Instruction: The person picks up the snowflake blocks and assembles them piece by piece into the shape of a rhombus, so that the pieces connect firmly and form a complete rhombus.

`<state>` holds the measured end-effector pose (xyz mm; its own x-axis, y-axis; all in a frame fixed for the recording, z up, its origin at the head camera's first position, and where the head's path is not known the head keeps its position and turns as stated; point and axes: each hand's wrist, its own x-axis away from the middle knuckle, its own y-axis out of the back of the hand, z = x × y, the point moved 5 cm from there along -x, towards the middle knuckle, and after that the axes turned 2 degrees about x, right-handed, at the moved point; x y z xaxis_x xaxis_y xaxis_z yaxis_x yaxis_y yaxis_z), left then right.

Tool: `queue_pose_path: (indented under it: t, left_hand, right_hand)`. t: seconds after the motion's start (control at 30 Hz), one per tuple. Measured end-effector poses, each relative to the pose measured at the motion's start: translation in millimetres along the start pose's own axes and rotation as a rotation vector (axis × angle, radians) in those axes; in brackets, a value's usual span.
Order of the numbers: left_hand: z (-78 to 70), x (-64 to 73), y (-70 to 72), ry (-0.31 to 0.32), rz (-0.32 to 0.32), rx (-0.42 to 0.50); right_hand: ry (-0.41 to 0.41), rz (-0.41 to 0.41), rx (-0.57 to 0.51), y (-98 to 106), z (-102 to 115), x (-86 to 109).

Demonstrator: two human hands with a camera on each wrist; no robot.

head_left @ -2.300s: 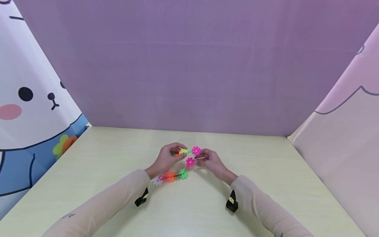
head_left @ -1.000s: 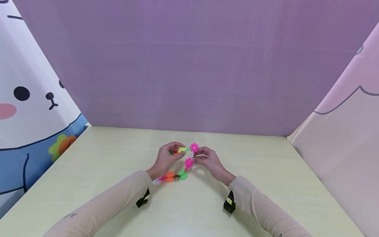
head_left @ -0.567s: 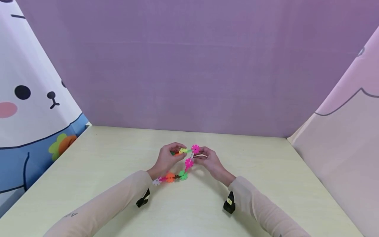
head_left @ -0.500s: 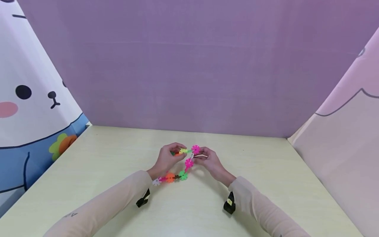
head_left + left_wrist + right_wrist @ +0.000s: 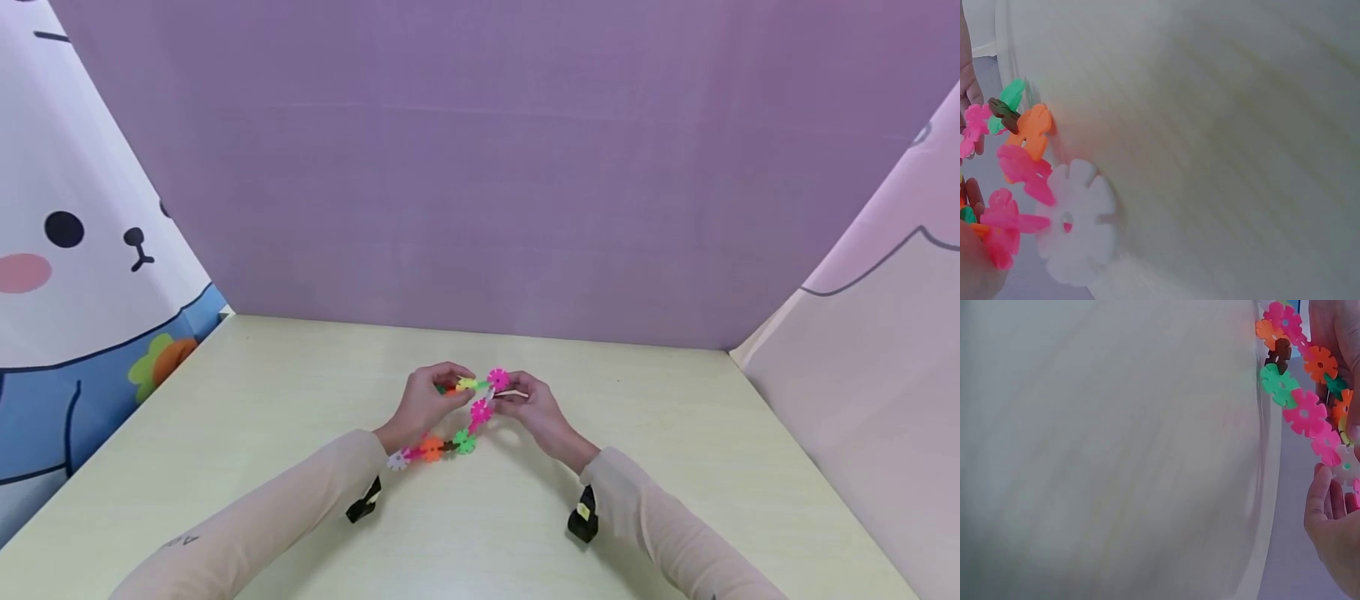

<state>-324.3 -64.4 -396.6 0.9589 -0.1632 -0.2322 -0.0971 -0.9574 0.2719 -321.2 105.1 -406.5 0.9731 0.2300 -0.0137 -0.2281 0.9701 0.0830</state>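
Note:
Both hands hold a looped chain of slotted plastic snowflake discs over the table. My left hand [image 5: 426,402] pinches the yellow disc [image 5: 466,384], with a pink disc [image 5: 498,379] joined to its right by a green one. In the fingertips of my right hand [image 5: 538,414] is a whitish disc [image 5: 1345,467], between that pink disc and a lower pink disc [image 5: 481,411]. From there the chain runs down through a green disc [image 5: 464,442], a brown one and an orange disc [image 5: 432,449] to a white disc [image 5: 1079,228] below the left wrist. The left fingers partly hide the chain's far side.
The pale wooden table [image 5: 675,467] surrounds the hands. A purple panel [image 5: 480,167] rises at its back edge, with printed cloths on the left [image 5: 75,317] and right [image 5: 885,350]. Black straps [image 5: 583,515] hang at both wrists.
The right hand has turned the whitish disc from nearly edge-on to upright, bringing it between the two pink discs. The lower chain shifted slightly; the left hand keeps its pinch, almost still.

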Motion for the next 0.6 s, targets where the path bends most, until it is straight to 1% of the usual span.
queue_pose_path:
  t: [0.13,0.23,0.47,0.6]
  left_hand:
    - [-0.1,-0.2,-0.7,0.021,-0.001,0.008]
    - [-3.2,0.7,-0.8,0.029,0.000,0.014]
    - [-33.5,15.0,3.4,0.030,0.008,-0.008]
    - [-34.9,16.1,4.1,0.025,0.010,-0.019]
  right_hand:
    - [0.024,-0.006,0.016,-0.5,1.0,0.8]
    - [0.057,-0.001,0.038,-1.6,1.8,0.8]
    - [0.168,0.031,0.116,-6.4,4.9,0.3]
    - [0.225,0.032,0.188,-9.3,8.6,0.9]
